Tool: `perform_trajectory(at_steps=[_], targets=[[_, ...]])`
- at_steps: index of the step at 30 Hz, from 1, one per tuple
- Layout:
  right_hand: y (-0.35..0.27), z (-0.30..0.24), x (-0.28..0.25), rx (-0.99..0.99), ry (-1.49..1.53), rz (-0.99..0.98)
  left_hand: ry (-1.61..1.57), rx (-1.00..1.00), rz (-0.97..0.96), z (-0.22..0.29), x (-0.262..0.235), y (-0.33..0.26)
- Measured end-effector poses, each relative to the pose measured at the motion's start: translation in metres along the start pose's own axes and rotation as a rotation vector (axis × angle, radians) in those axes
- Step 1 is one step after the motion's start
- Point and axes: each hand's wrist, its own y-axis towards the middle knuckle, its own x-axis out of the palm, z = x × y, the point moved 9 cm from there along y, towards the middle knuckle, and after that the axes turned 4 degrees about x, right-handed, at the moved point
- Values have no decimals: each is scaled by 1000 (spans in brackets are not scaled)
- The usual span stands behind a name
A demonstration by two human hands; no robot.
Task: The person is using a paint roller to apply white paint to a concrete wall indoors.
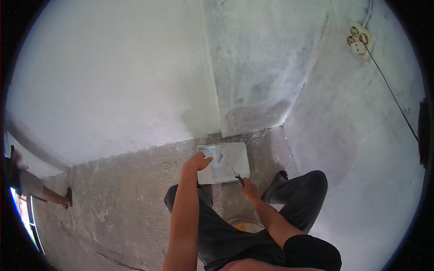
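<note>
A thin roller handle (238, 179) is grasped in the right hand (248, 189), the grip closed around its dark end just below the centre of the frame. From that grip the metal shaft runs up and to the left, and the small white roller head (223, 156) at its far end is laid in the paint tray (235, 174). The tray, a pale rectangular one, is set on the concrete floor (126, 198) directly above the grip, close against the foot of the wall corner. Its upper left edge is held by the left hand (197, 161), the fingers curled over the rim (how tightly cannot be told at this size). The two hands are thus kept near each other, one at the tray's left side and one at its lower right corner.

Below the hands, the person's bent knees in dark trousers are seen, with a dark shoe (276, 178) planted just right of the tray. A round bucket (246, 224) with an orange inside is partly hidden between the legs, lower centre. The whitewashed walls (113, 81) fill the upper frame. A white wall socket (360, 40) is fixed at the upper right, with a thin cable hanging down from it. At the far left edge another person's leg (54, 197) is visible.
</note>
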Motion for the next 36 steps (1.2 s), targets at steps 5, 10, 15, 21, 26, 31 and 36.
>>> perform_trajectory(at_steps=[5, 10, 15, 21, 26, 31, 36], targets=[[5, 4, 8, -2, 62, -16, -12, -43, 0, -1, 0, -4], [13, 12, 19, 48, 76, -19, -29, -21, -18, 1, 1, 0], [16, 13, 21, 18, 33, -4, -30, 22, -33, 1, 6, 2], [21, 26, 29, 145, 151, -119, -69, -13, -38, -2, 6, 3], [10, 39, 36, 233, 177, -256, -16, 2, -13, -1, 3, 2], [2, 51, 32, 233, 118, -320, -54, 17, 11, 2, 2, -9], [24, 45, 35, 185, -62, -224, -59, -37, 48, -2, -13, -18]])
